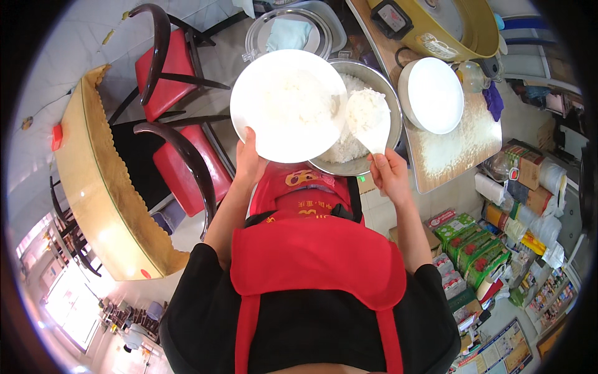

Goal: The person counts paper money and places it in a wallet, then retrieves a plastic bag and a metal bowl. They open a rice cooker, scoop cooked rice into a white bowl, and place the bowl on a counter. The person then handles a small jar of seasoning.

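My left hand [250, 156] grips the lower left rim of a white plate [261, 135] with cooked white rice [299, 103] on it. In my right hand [390, 173] is the handle of a white rice paddle [376, 135], its blade heaped with a lump of rice [367, 110]. The paddle is just right of the plate, over a round metal pot [395, 117]. More rice [345, 147] lies inside this pot, partly hidden by the plate and the paddle. Glare washes out much of the plate's surface.
Right of the pot, white bowls or plates [434, 96] sit on a wooden tabletop [420, 180] strewn with pale grains, near a yellow round appliance [448, 32]. A pale blue cloth [288, 35] lies on a lid beyond the pot. Red chairs [191, 163] stand left.
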The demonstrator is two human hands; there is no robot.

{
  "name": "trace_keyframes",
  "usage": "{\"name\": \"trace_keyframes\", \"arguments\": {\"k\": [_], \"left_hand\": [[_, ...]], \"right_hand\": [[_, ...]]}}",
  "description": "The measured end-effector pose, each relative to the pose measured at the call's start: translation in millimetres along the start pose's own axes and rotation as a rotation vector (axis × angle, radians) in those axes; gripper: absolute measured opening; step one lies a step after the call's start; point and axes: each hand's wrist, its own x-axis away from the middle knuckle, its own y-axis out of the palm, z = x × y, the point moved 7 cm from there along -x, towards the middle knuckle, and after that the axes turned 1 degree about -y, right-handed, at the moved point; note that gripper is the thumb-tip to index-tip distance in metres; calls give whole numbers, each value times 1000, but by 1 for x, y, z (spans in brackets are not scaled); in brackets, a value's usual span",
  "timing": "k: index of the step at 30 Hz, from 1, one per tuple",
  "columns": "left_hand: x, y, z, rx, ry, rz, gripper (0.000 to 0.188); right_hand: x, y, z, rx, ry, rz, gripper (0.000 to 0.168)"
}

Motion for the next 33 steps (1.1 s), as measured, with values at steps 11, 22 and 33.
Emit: {"name": "trace_keyframes", "arguments": {"k": [11,22,33], "left_hand": [[13,32,-12,-85,-57,-124,60],[16,28,-4,-133,-11,-142,67],[0,17,2,-289,-137,-286,80]], "right_hand": [[14,51,-45,815,-384,283,47],[19,68,-44,1162,-303,103,74],[-18,7,-136,861,-287,-315,46]]}}
